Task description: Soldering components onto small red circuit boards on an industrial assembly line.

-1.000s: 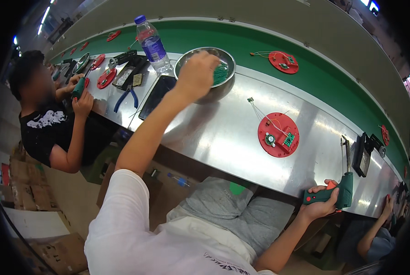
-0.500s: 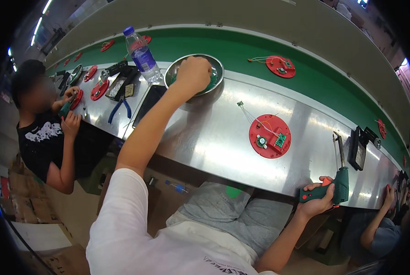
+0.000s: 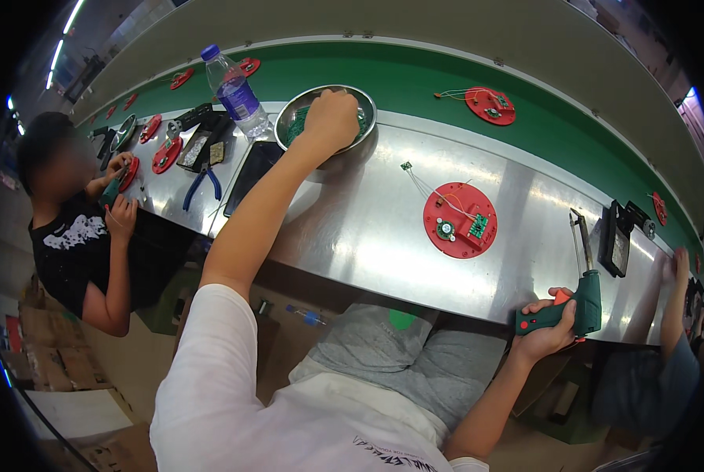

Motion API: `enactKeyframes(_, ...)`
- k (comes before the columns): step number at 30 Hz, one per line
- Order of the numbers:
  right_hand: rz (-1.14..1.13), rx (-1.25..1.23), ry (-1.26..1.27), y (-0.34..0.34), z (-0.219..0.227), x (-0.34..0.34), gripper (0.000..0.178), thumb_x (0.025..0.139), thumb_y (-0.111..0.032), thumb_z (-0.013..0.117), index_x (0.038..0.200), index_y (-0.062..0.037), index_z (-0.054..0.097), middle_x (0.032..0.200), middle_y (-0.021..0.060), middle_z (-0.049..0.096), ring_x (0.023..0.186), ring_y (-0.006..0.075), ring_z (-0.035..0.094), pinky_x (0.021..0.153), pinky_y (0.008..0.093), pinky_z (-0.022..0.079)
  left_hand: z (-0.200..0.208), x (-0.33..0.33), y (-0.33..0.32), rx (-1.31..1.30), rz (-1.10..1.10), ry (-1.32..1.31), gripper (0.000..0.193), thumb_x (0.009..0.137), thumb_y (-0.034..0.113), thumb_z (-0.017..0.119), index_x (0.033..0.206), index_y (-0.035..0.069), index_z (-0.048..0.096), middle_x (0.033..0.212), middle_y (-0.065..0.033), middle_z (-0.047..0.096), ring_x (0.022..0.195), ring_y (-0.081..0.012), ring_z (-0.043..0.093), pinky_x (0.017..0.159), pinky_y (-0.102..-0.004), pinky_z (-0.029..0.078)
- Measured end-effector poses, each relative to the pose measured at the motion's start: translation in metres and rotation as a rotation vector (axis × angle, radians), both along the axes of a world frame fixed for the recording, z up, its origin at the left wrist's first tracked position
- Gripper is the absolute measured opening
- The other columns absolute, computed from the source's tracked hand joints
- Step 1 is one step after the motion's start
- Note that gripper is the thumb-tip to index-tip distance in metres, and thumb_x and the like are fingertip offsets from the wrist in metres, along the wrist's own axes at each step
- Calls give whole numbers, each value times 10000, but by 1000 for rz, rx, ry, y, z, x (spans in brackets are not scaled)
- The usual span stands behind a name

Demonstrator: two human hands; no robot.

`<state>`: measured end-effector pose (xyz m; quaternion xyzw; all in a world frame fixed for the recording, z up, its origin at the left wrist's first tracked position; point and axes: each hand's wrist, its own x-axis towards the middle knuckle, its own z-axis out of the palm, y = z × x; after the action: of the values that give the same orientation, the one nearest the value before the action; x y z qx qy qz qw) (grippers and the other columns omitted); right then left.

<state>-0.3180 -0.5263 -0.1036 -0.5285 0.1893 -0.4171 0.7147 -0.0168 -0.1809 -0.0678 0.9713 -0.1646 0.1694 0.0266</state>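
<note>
We sit at a long steel table (image 3: 352, 236) with a green belt (image 3: 415, 75) running along its far edge — co-workers on both sides. Our left hand (image 3: 330, 118) reaches into a metal bowl (image 3: 297, 118) at the far left edge, fingers curled down among small green parts; we cannot tell whether it has closed on one. Those parts look light and thin, probably easy to bend, so we judge a pinch at the rim of one piece suits best. Our right hand (image 3: 548, 330) is wrapped tight round the handle of a green soldering gun (image 3: 576, 303) at the near right edge, tip pointing away from us — stiff, and a tip not to be touched. Between the hands lies a red round plate (image 3: 460, 220) with a small board and fine loose wires that could snag. A water bottle (image 3: 235, 90) stands just left of the bowl, with a dark phone (image 3: 253, 177) and pliers (image 3: 201, 185) nearer. The steel near us lies open.
</note>
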Motion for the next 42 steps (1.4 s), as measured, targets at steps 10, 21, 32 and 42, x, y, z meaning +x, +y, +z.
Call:
enactKeyframes(10, 58, -12, -16, -8, -2, -7, 318, 986, -279, 489, 1021, 32, 548, 892, 148, 595, 504, 161, 548, 432, 319, 481, 41, -51, -29, -604, -449, -181, 110, 886, 65, 647, 952, -13, 690, 886, -167, 707, 776, -326, 690, 701, -369, 539)
enactKeyframes(21, 501, -254, 8, -1, 7, -32, 413, 890, -54, 658, 1271, 73, 559, 1018, 187, 676, 567, 168, 584, 486, 276, 465, -25, -144, -120, -679, -832, 111, 85, 830, 28, 667, 911, 8, 649, 844, -134, 638, 745, -315, 639, 655, -392, 517)
enactKeyframes(32, 515, -256, 157, 9, 23, -32, 217, 869, 9, 619, 1069, 92, 639, 852, 124, 675, 526, 134, 582, 483, 256, 463, -33, -149, -127, -619, -778, -31, 78, 820, 32, 671, 893, 17, 649, 824, -113, 627, 744, -293, 638, 656, -393, 534)
enactKeyframes(42, 542, -234, 205, 9, 27, -27, 176, 864, -3, 613, 1016, 82, 635, 775, 101, 651, 507, 134, 569, 469, 261, 443, -38, -145, -126, -612, -782, -50, 84, 821, 35, 674, 901, 16, 657, 826, -112, 632, 741, -290, 641, 658, -387, 539)
